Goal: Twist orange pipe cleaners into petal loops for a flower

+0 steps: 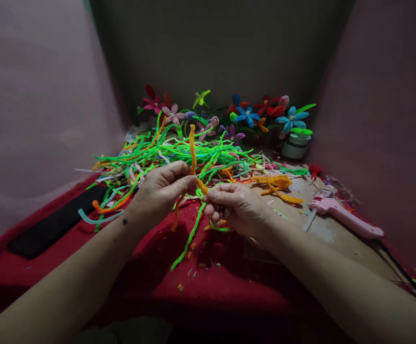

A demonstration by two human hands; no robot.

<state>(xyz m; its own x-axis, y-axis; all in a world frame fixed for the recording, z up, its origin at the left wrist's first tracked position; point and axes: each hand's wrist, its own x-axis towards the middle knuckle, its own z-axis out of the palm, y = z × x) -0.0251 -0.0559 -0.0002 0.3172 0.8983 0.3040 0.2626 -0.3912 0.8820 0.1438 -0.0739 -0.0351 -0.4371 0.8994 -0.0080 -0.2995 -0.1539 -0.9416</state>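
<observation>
Between my two hands is an orange pipe cleaner (pixel 192 149). My left hand (pixel 168 184) pinches it between thumb and fingers, with one length standing up above the grip and another hanging below. The thumb and fingertips of my right hand (pixel 238 205) close on a short end that slants down from the left hand. Just under the hands, a green pipe cleaner (pixel 191 239) trails over the red cloth. Behind them spreads a tangled heap of mostly green pipe cleaners (pixel 186 150). An orange bundle of pipe cleaners (pixel 274 184) lies right of my right hand.
Several pipe-cleaner flowers (pixel 247 116) stand along the back, beside a small jar (pixel 296 145). On the brown board at right rests a pink glue gun (pixel 347 217) with its cord. A long black object (pixel 57 222) lies at left on the red cloth (pixel 208 286), where small scraps are scattered.
</observation>
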